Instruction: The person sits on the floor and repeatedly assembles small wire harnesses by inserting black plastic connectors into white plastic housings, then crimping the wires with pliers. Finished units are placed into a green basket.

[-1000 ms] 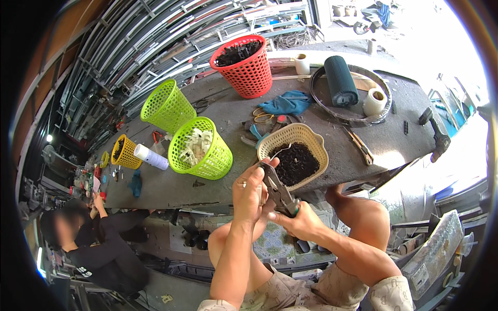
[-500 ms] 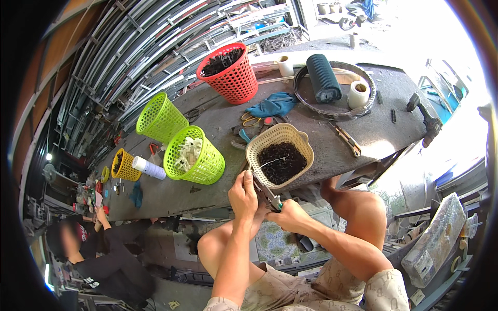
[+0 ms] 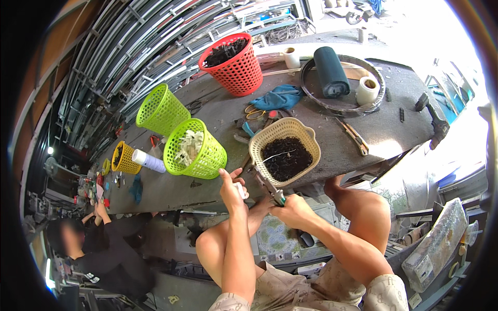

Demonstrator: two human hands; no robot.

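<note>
In R hand (image 3: 293,211), 1 pr pliers (image 3: 269,187)

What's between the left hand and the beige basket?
The head view shows the pliers, in the right hand, between the left hand and the beige basket.

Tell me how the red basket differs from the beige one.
The red basket is tall and round; the beige basket is low and squarish with rounded corners. The red basket stands farther back on the table; the beige basket sits near the front edge, by the pliers. A thin white strand shows over the beige basket; none shows over the red basket. Both have perforated walls and hold black pieces.
</note>
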